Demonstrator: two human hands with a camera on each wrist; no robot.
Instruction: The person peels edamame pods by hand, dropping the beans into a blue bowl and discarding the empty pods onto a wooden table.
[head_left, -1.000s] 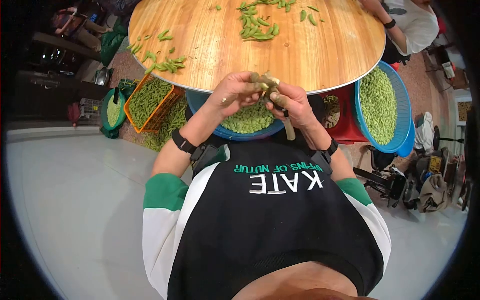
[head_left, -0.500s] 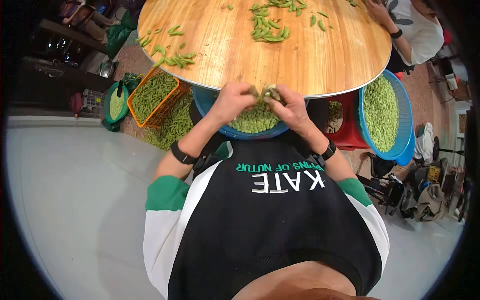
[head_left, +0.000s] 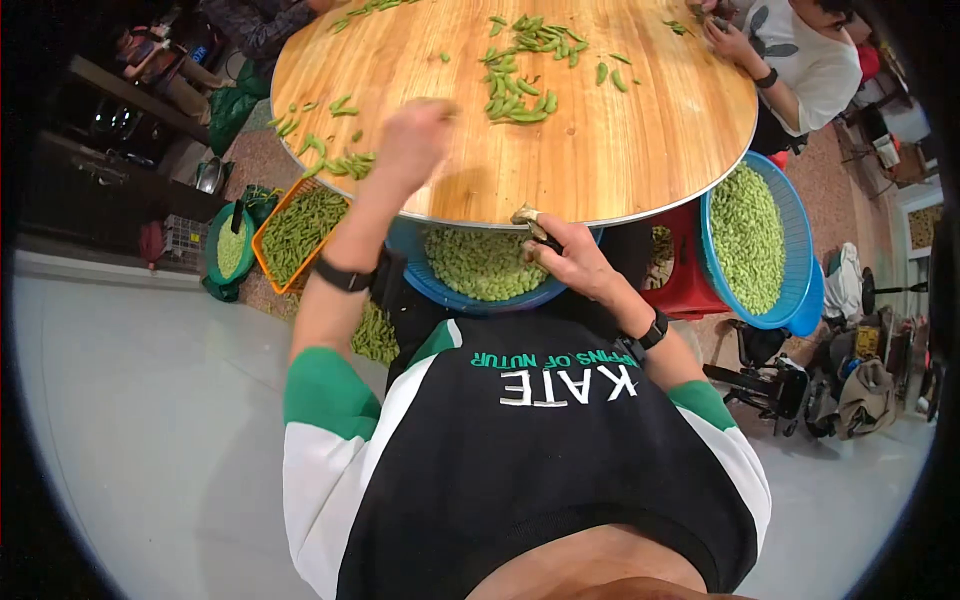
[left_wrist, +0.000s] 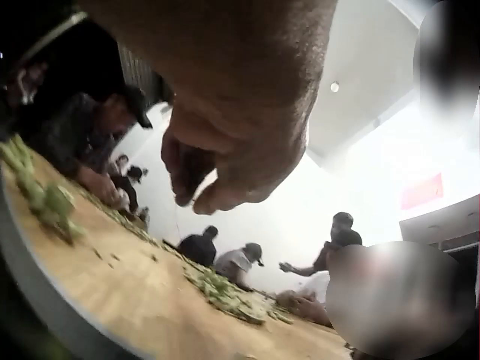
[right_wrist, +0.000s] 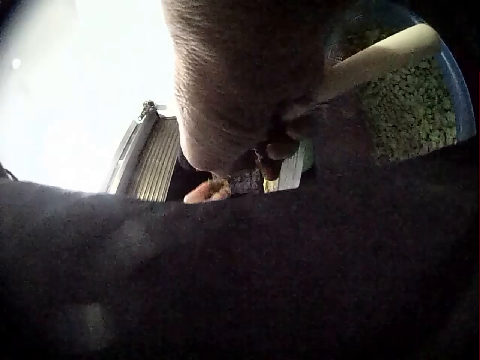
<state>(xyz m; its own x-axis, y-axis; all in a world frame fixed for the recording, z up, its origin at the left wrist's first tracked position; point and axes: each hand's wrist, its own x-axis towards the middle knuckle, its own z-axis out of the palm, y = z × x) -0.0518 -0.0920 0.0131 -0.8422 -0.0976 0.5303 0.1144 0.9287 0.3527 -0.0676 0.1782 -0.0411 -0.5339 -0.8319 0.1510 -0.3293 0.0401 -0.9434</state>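
Observation:
In the head view my left hand [head_left: 412,145] is over the near left of the round wooden table [head_left: 640,120], blurred, with its fingers loosely curled. Light shows between its fingers in the left wrist view, and I see no object there. Green soybean pods [head_left: 520,100] lie in a heap to its right; a smaller group of pods [head_left: 352,165] is to its left. My right hand [head_left: 578,262], at the table edge, grips a pale-handled tool [right_wrist: 382,56], mostly hidden by the fingers. Below it, a blue basin [head_left: 405,245] holds shelled green beans [head_left: 480,265].
On the right stand a red stool [head_left: 690,270] and a large blue basket [head_left: 805,235] of shelled beans. An orange crate [head_left: 262,250] of pods is on the left. Another person [head_left: 800,70] sits across at the right, hands at the table.
My hands worked together over the basin earlier. The left hand has since moved forward and left over the table, while the right has stayed near the table edge with the tool.

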